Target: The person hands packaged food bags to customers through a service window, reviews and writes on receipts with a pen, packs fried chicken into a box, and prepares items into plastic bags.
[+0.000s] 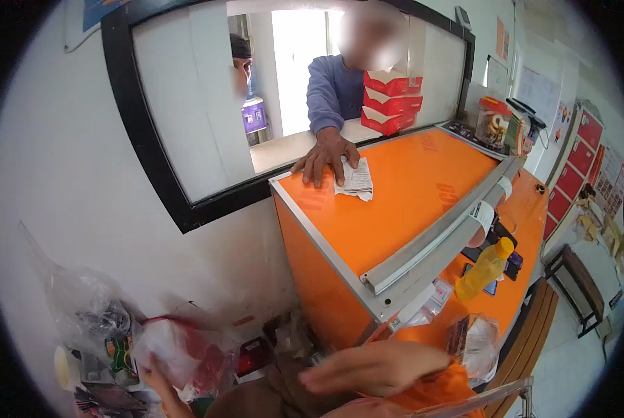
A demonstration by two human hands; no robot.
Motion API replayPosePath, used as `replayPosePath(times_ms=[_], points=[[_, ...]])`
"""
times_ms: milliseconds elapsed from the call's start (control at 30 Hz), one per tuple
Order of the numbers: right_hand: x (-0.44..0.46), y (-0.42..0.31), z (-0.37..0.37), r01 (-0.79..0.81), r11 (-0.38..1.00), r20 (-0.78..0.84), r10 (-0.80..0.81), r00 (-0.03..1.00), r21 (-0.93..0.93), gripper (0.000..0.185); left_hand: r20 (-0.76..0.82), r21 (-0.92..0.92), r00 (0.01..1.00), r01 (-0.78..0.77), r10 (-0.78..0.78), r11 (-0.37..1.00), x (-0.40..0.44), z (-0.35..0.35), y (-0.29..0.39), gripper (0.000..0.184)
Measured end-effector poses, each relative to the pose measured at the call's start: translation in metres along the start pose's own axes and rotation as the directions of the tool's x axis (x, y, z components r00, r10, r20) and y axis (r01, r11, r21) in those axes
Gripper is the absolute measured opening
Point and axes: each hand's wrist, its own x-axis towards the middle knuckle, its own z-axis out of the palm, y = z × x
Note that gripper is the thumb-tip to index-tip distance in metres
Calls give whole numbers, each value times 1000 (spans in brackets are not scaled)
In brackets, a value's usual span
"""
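Note:
Low on the left, my left hand (158,380) is closed on a translucent white plastic bag (165,348), beside a red plastic bag (214,373). My right hand (375,366) is stretched out in front of my body, blurred by motion, below the corner of the orange counter (409,202); nothing shows in it. Across the counter, another person's hand (326,157) rests on crumpled paper slips (355,180). Three red and white boxes (392,104) stand stacked beside that person at the window opening.
A yellow bottle (485,270) and phones lie on the lower orange desk (528,216) at the right. A wooden bench (524,341) stands beside it. A black window frame (165,181) borders the opening, with a second person (241,66) behind it. Plastic bags (92,299) lie at the lower left.

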Motion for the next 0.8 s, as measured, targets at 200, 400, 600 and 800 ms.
replayPosePath(times_ms=[200,400,600,800], points=[[18,-2,-115,-468,410,-382,276,882,-783,30,-238,-350,874,330,-424,877,30,-96,-70,52],[-2,80,-151,-445,323,-220,545,809,-836,36,-235,-433,839,362,-491,825,-2,-105,-77,52],[-3,70,-143,-447,395,-178,556,812,-803,41,-195,-416,845,389,-499,822,-15,-70,-56,52],[4,64,-141,-438,350,-168,591,789,-828,40,-163,-391,850,409,-500,824,-18,-38,-38,51]])
